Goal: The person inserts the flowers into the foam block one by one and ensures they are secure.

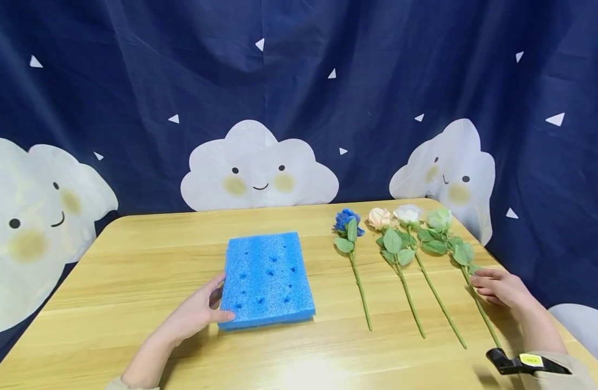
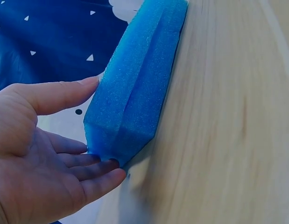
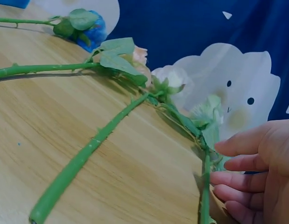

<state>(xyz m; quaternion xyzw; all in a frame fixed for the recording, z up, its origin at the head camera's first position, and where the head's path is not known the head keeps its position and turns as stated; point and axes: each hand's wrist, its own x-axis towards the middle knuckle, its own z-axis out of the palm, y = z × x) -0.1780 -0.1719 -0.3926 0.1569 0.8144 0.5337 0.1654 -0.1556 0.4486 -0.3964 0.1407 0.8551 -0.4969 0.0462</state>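
A blue foam block [image 1: 267, 279] dotted with small holes lies on the table. At its left side my left hand [image 1: 201, 309] holds a corner, thumb on the top face and fingers against the side; the left wrist view shows the palm [image 2: 41, 177] apart from the foam [image 2: 130, 93]. My right hand [image 1: 504, 290] is beside the stem of a pale green rose [image 1: 439, 219], its fingertips close to the stem [image 3: 206, 186] and not wrapped round it. Whether they touch it I cannot tell. A white rose [image 1: 408, 214], a peach rose [image 1: 379, 218] and a blue rose [image 1: 346, 221] lie to its left.
The wooden table [image 1: 148, 260] runs back to a dark blue curtain [image 1: 299, 81] printed with white clouds and triangles. The rose stems point towards the front edge, side by side. A black strap [image 1: 511, 364] with a yellow label is on my right wrist.
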